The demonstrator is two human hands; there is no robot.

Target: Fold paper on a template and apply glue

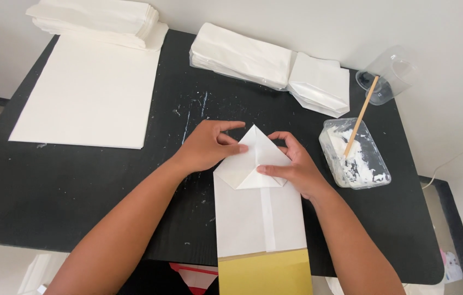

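Note:
A white paper bag [253,216] lies flat on the black table [78,186], its far end folded into a diamond with a pointed flap [253,143]. My left hand [205,146] presses the left side of that fold, thumb on the paper. On the fold's right side my right hand [295,165] pinches the paper with thumb and fingers. A yellow insert [265,273] sticks out of the bag's near end.
A clear tub of white paste [356,158] with a wooden stick [361,116] sits right of my hands, a clear plastic cup [390,74] behind it. Stacks of folded white bags [242,54] [321,83] and flat white sheets [87,90] fill the far side.

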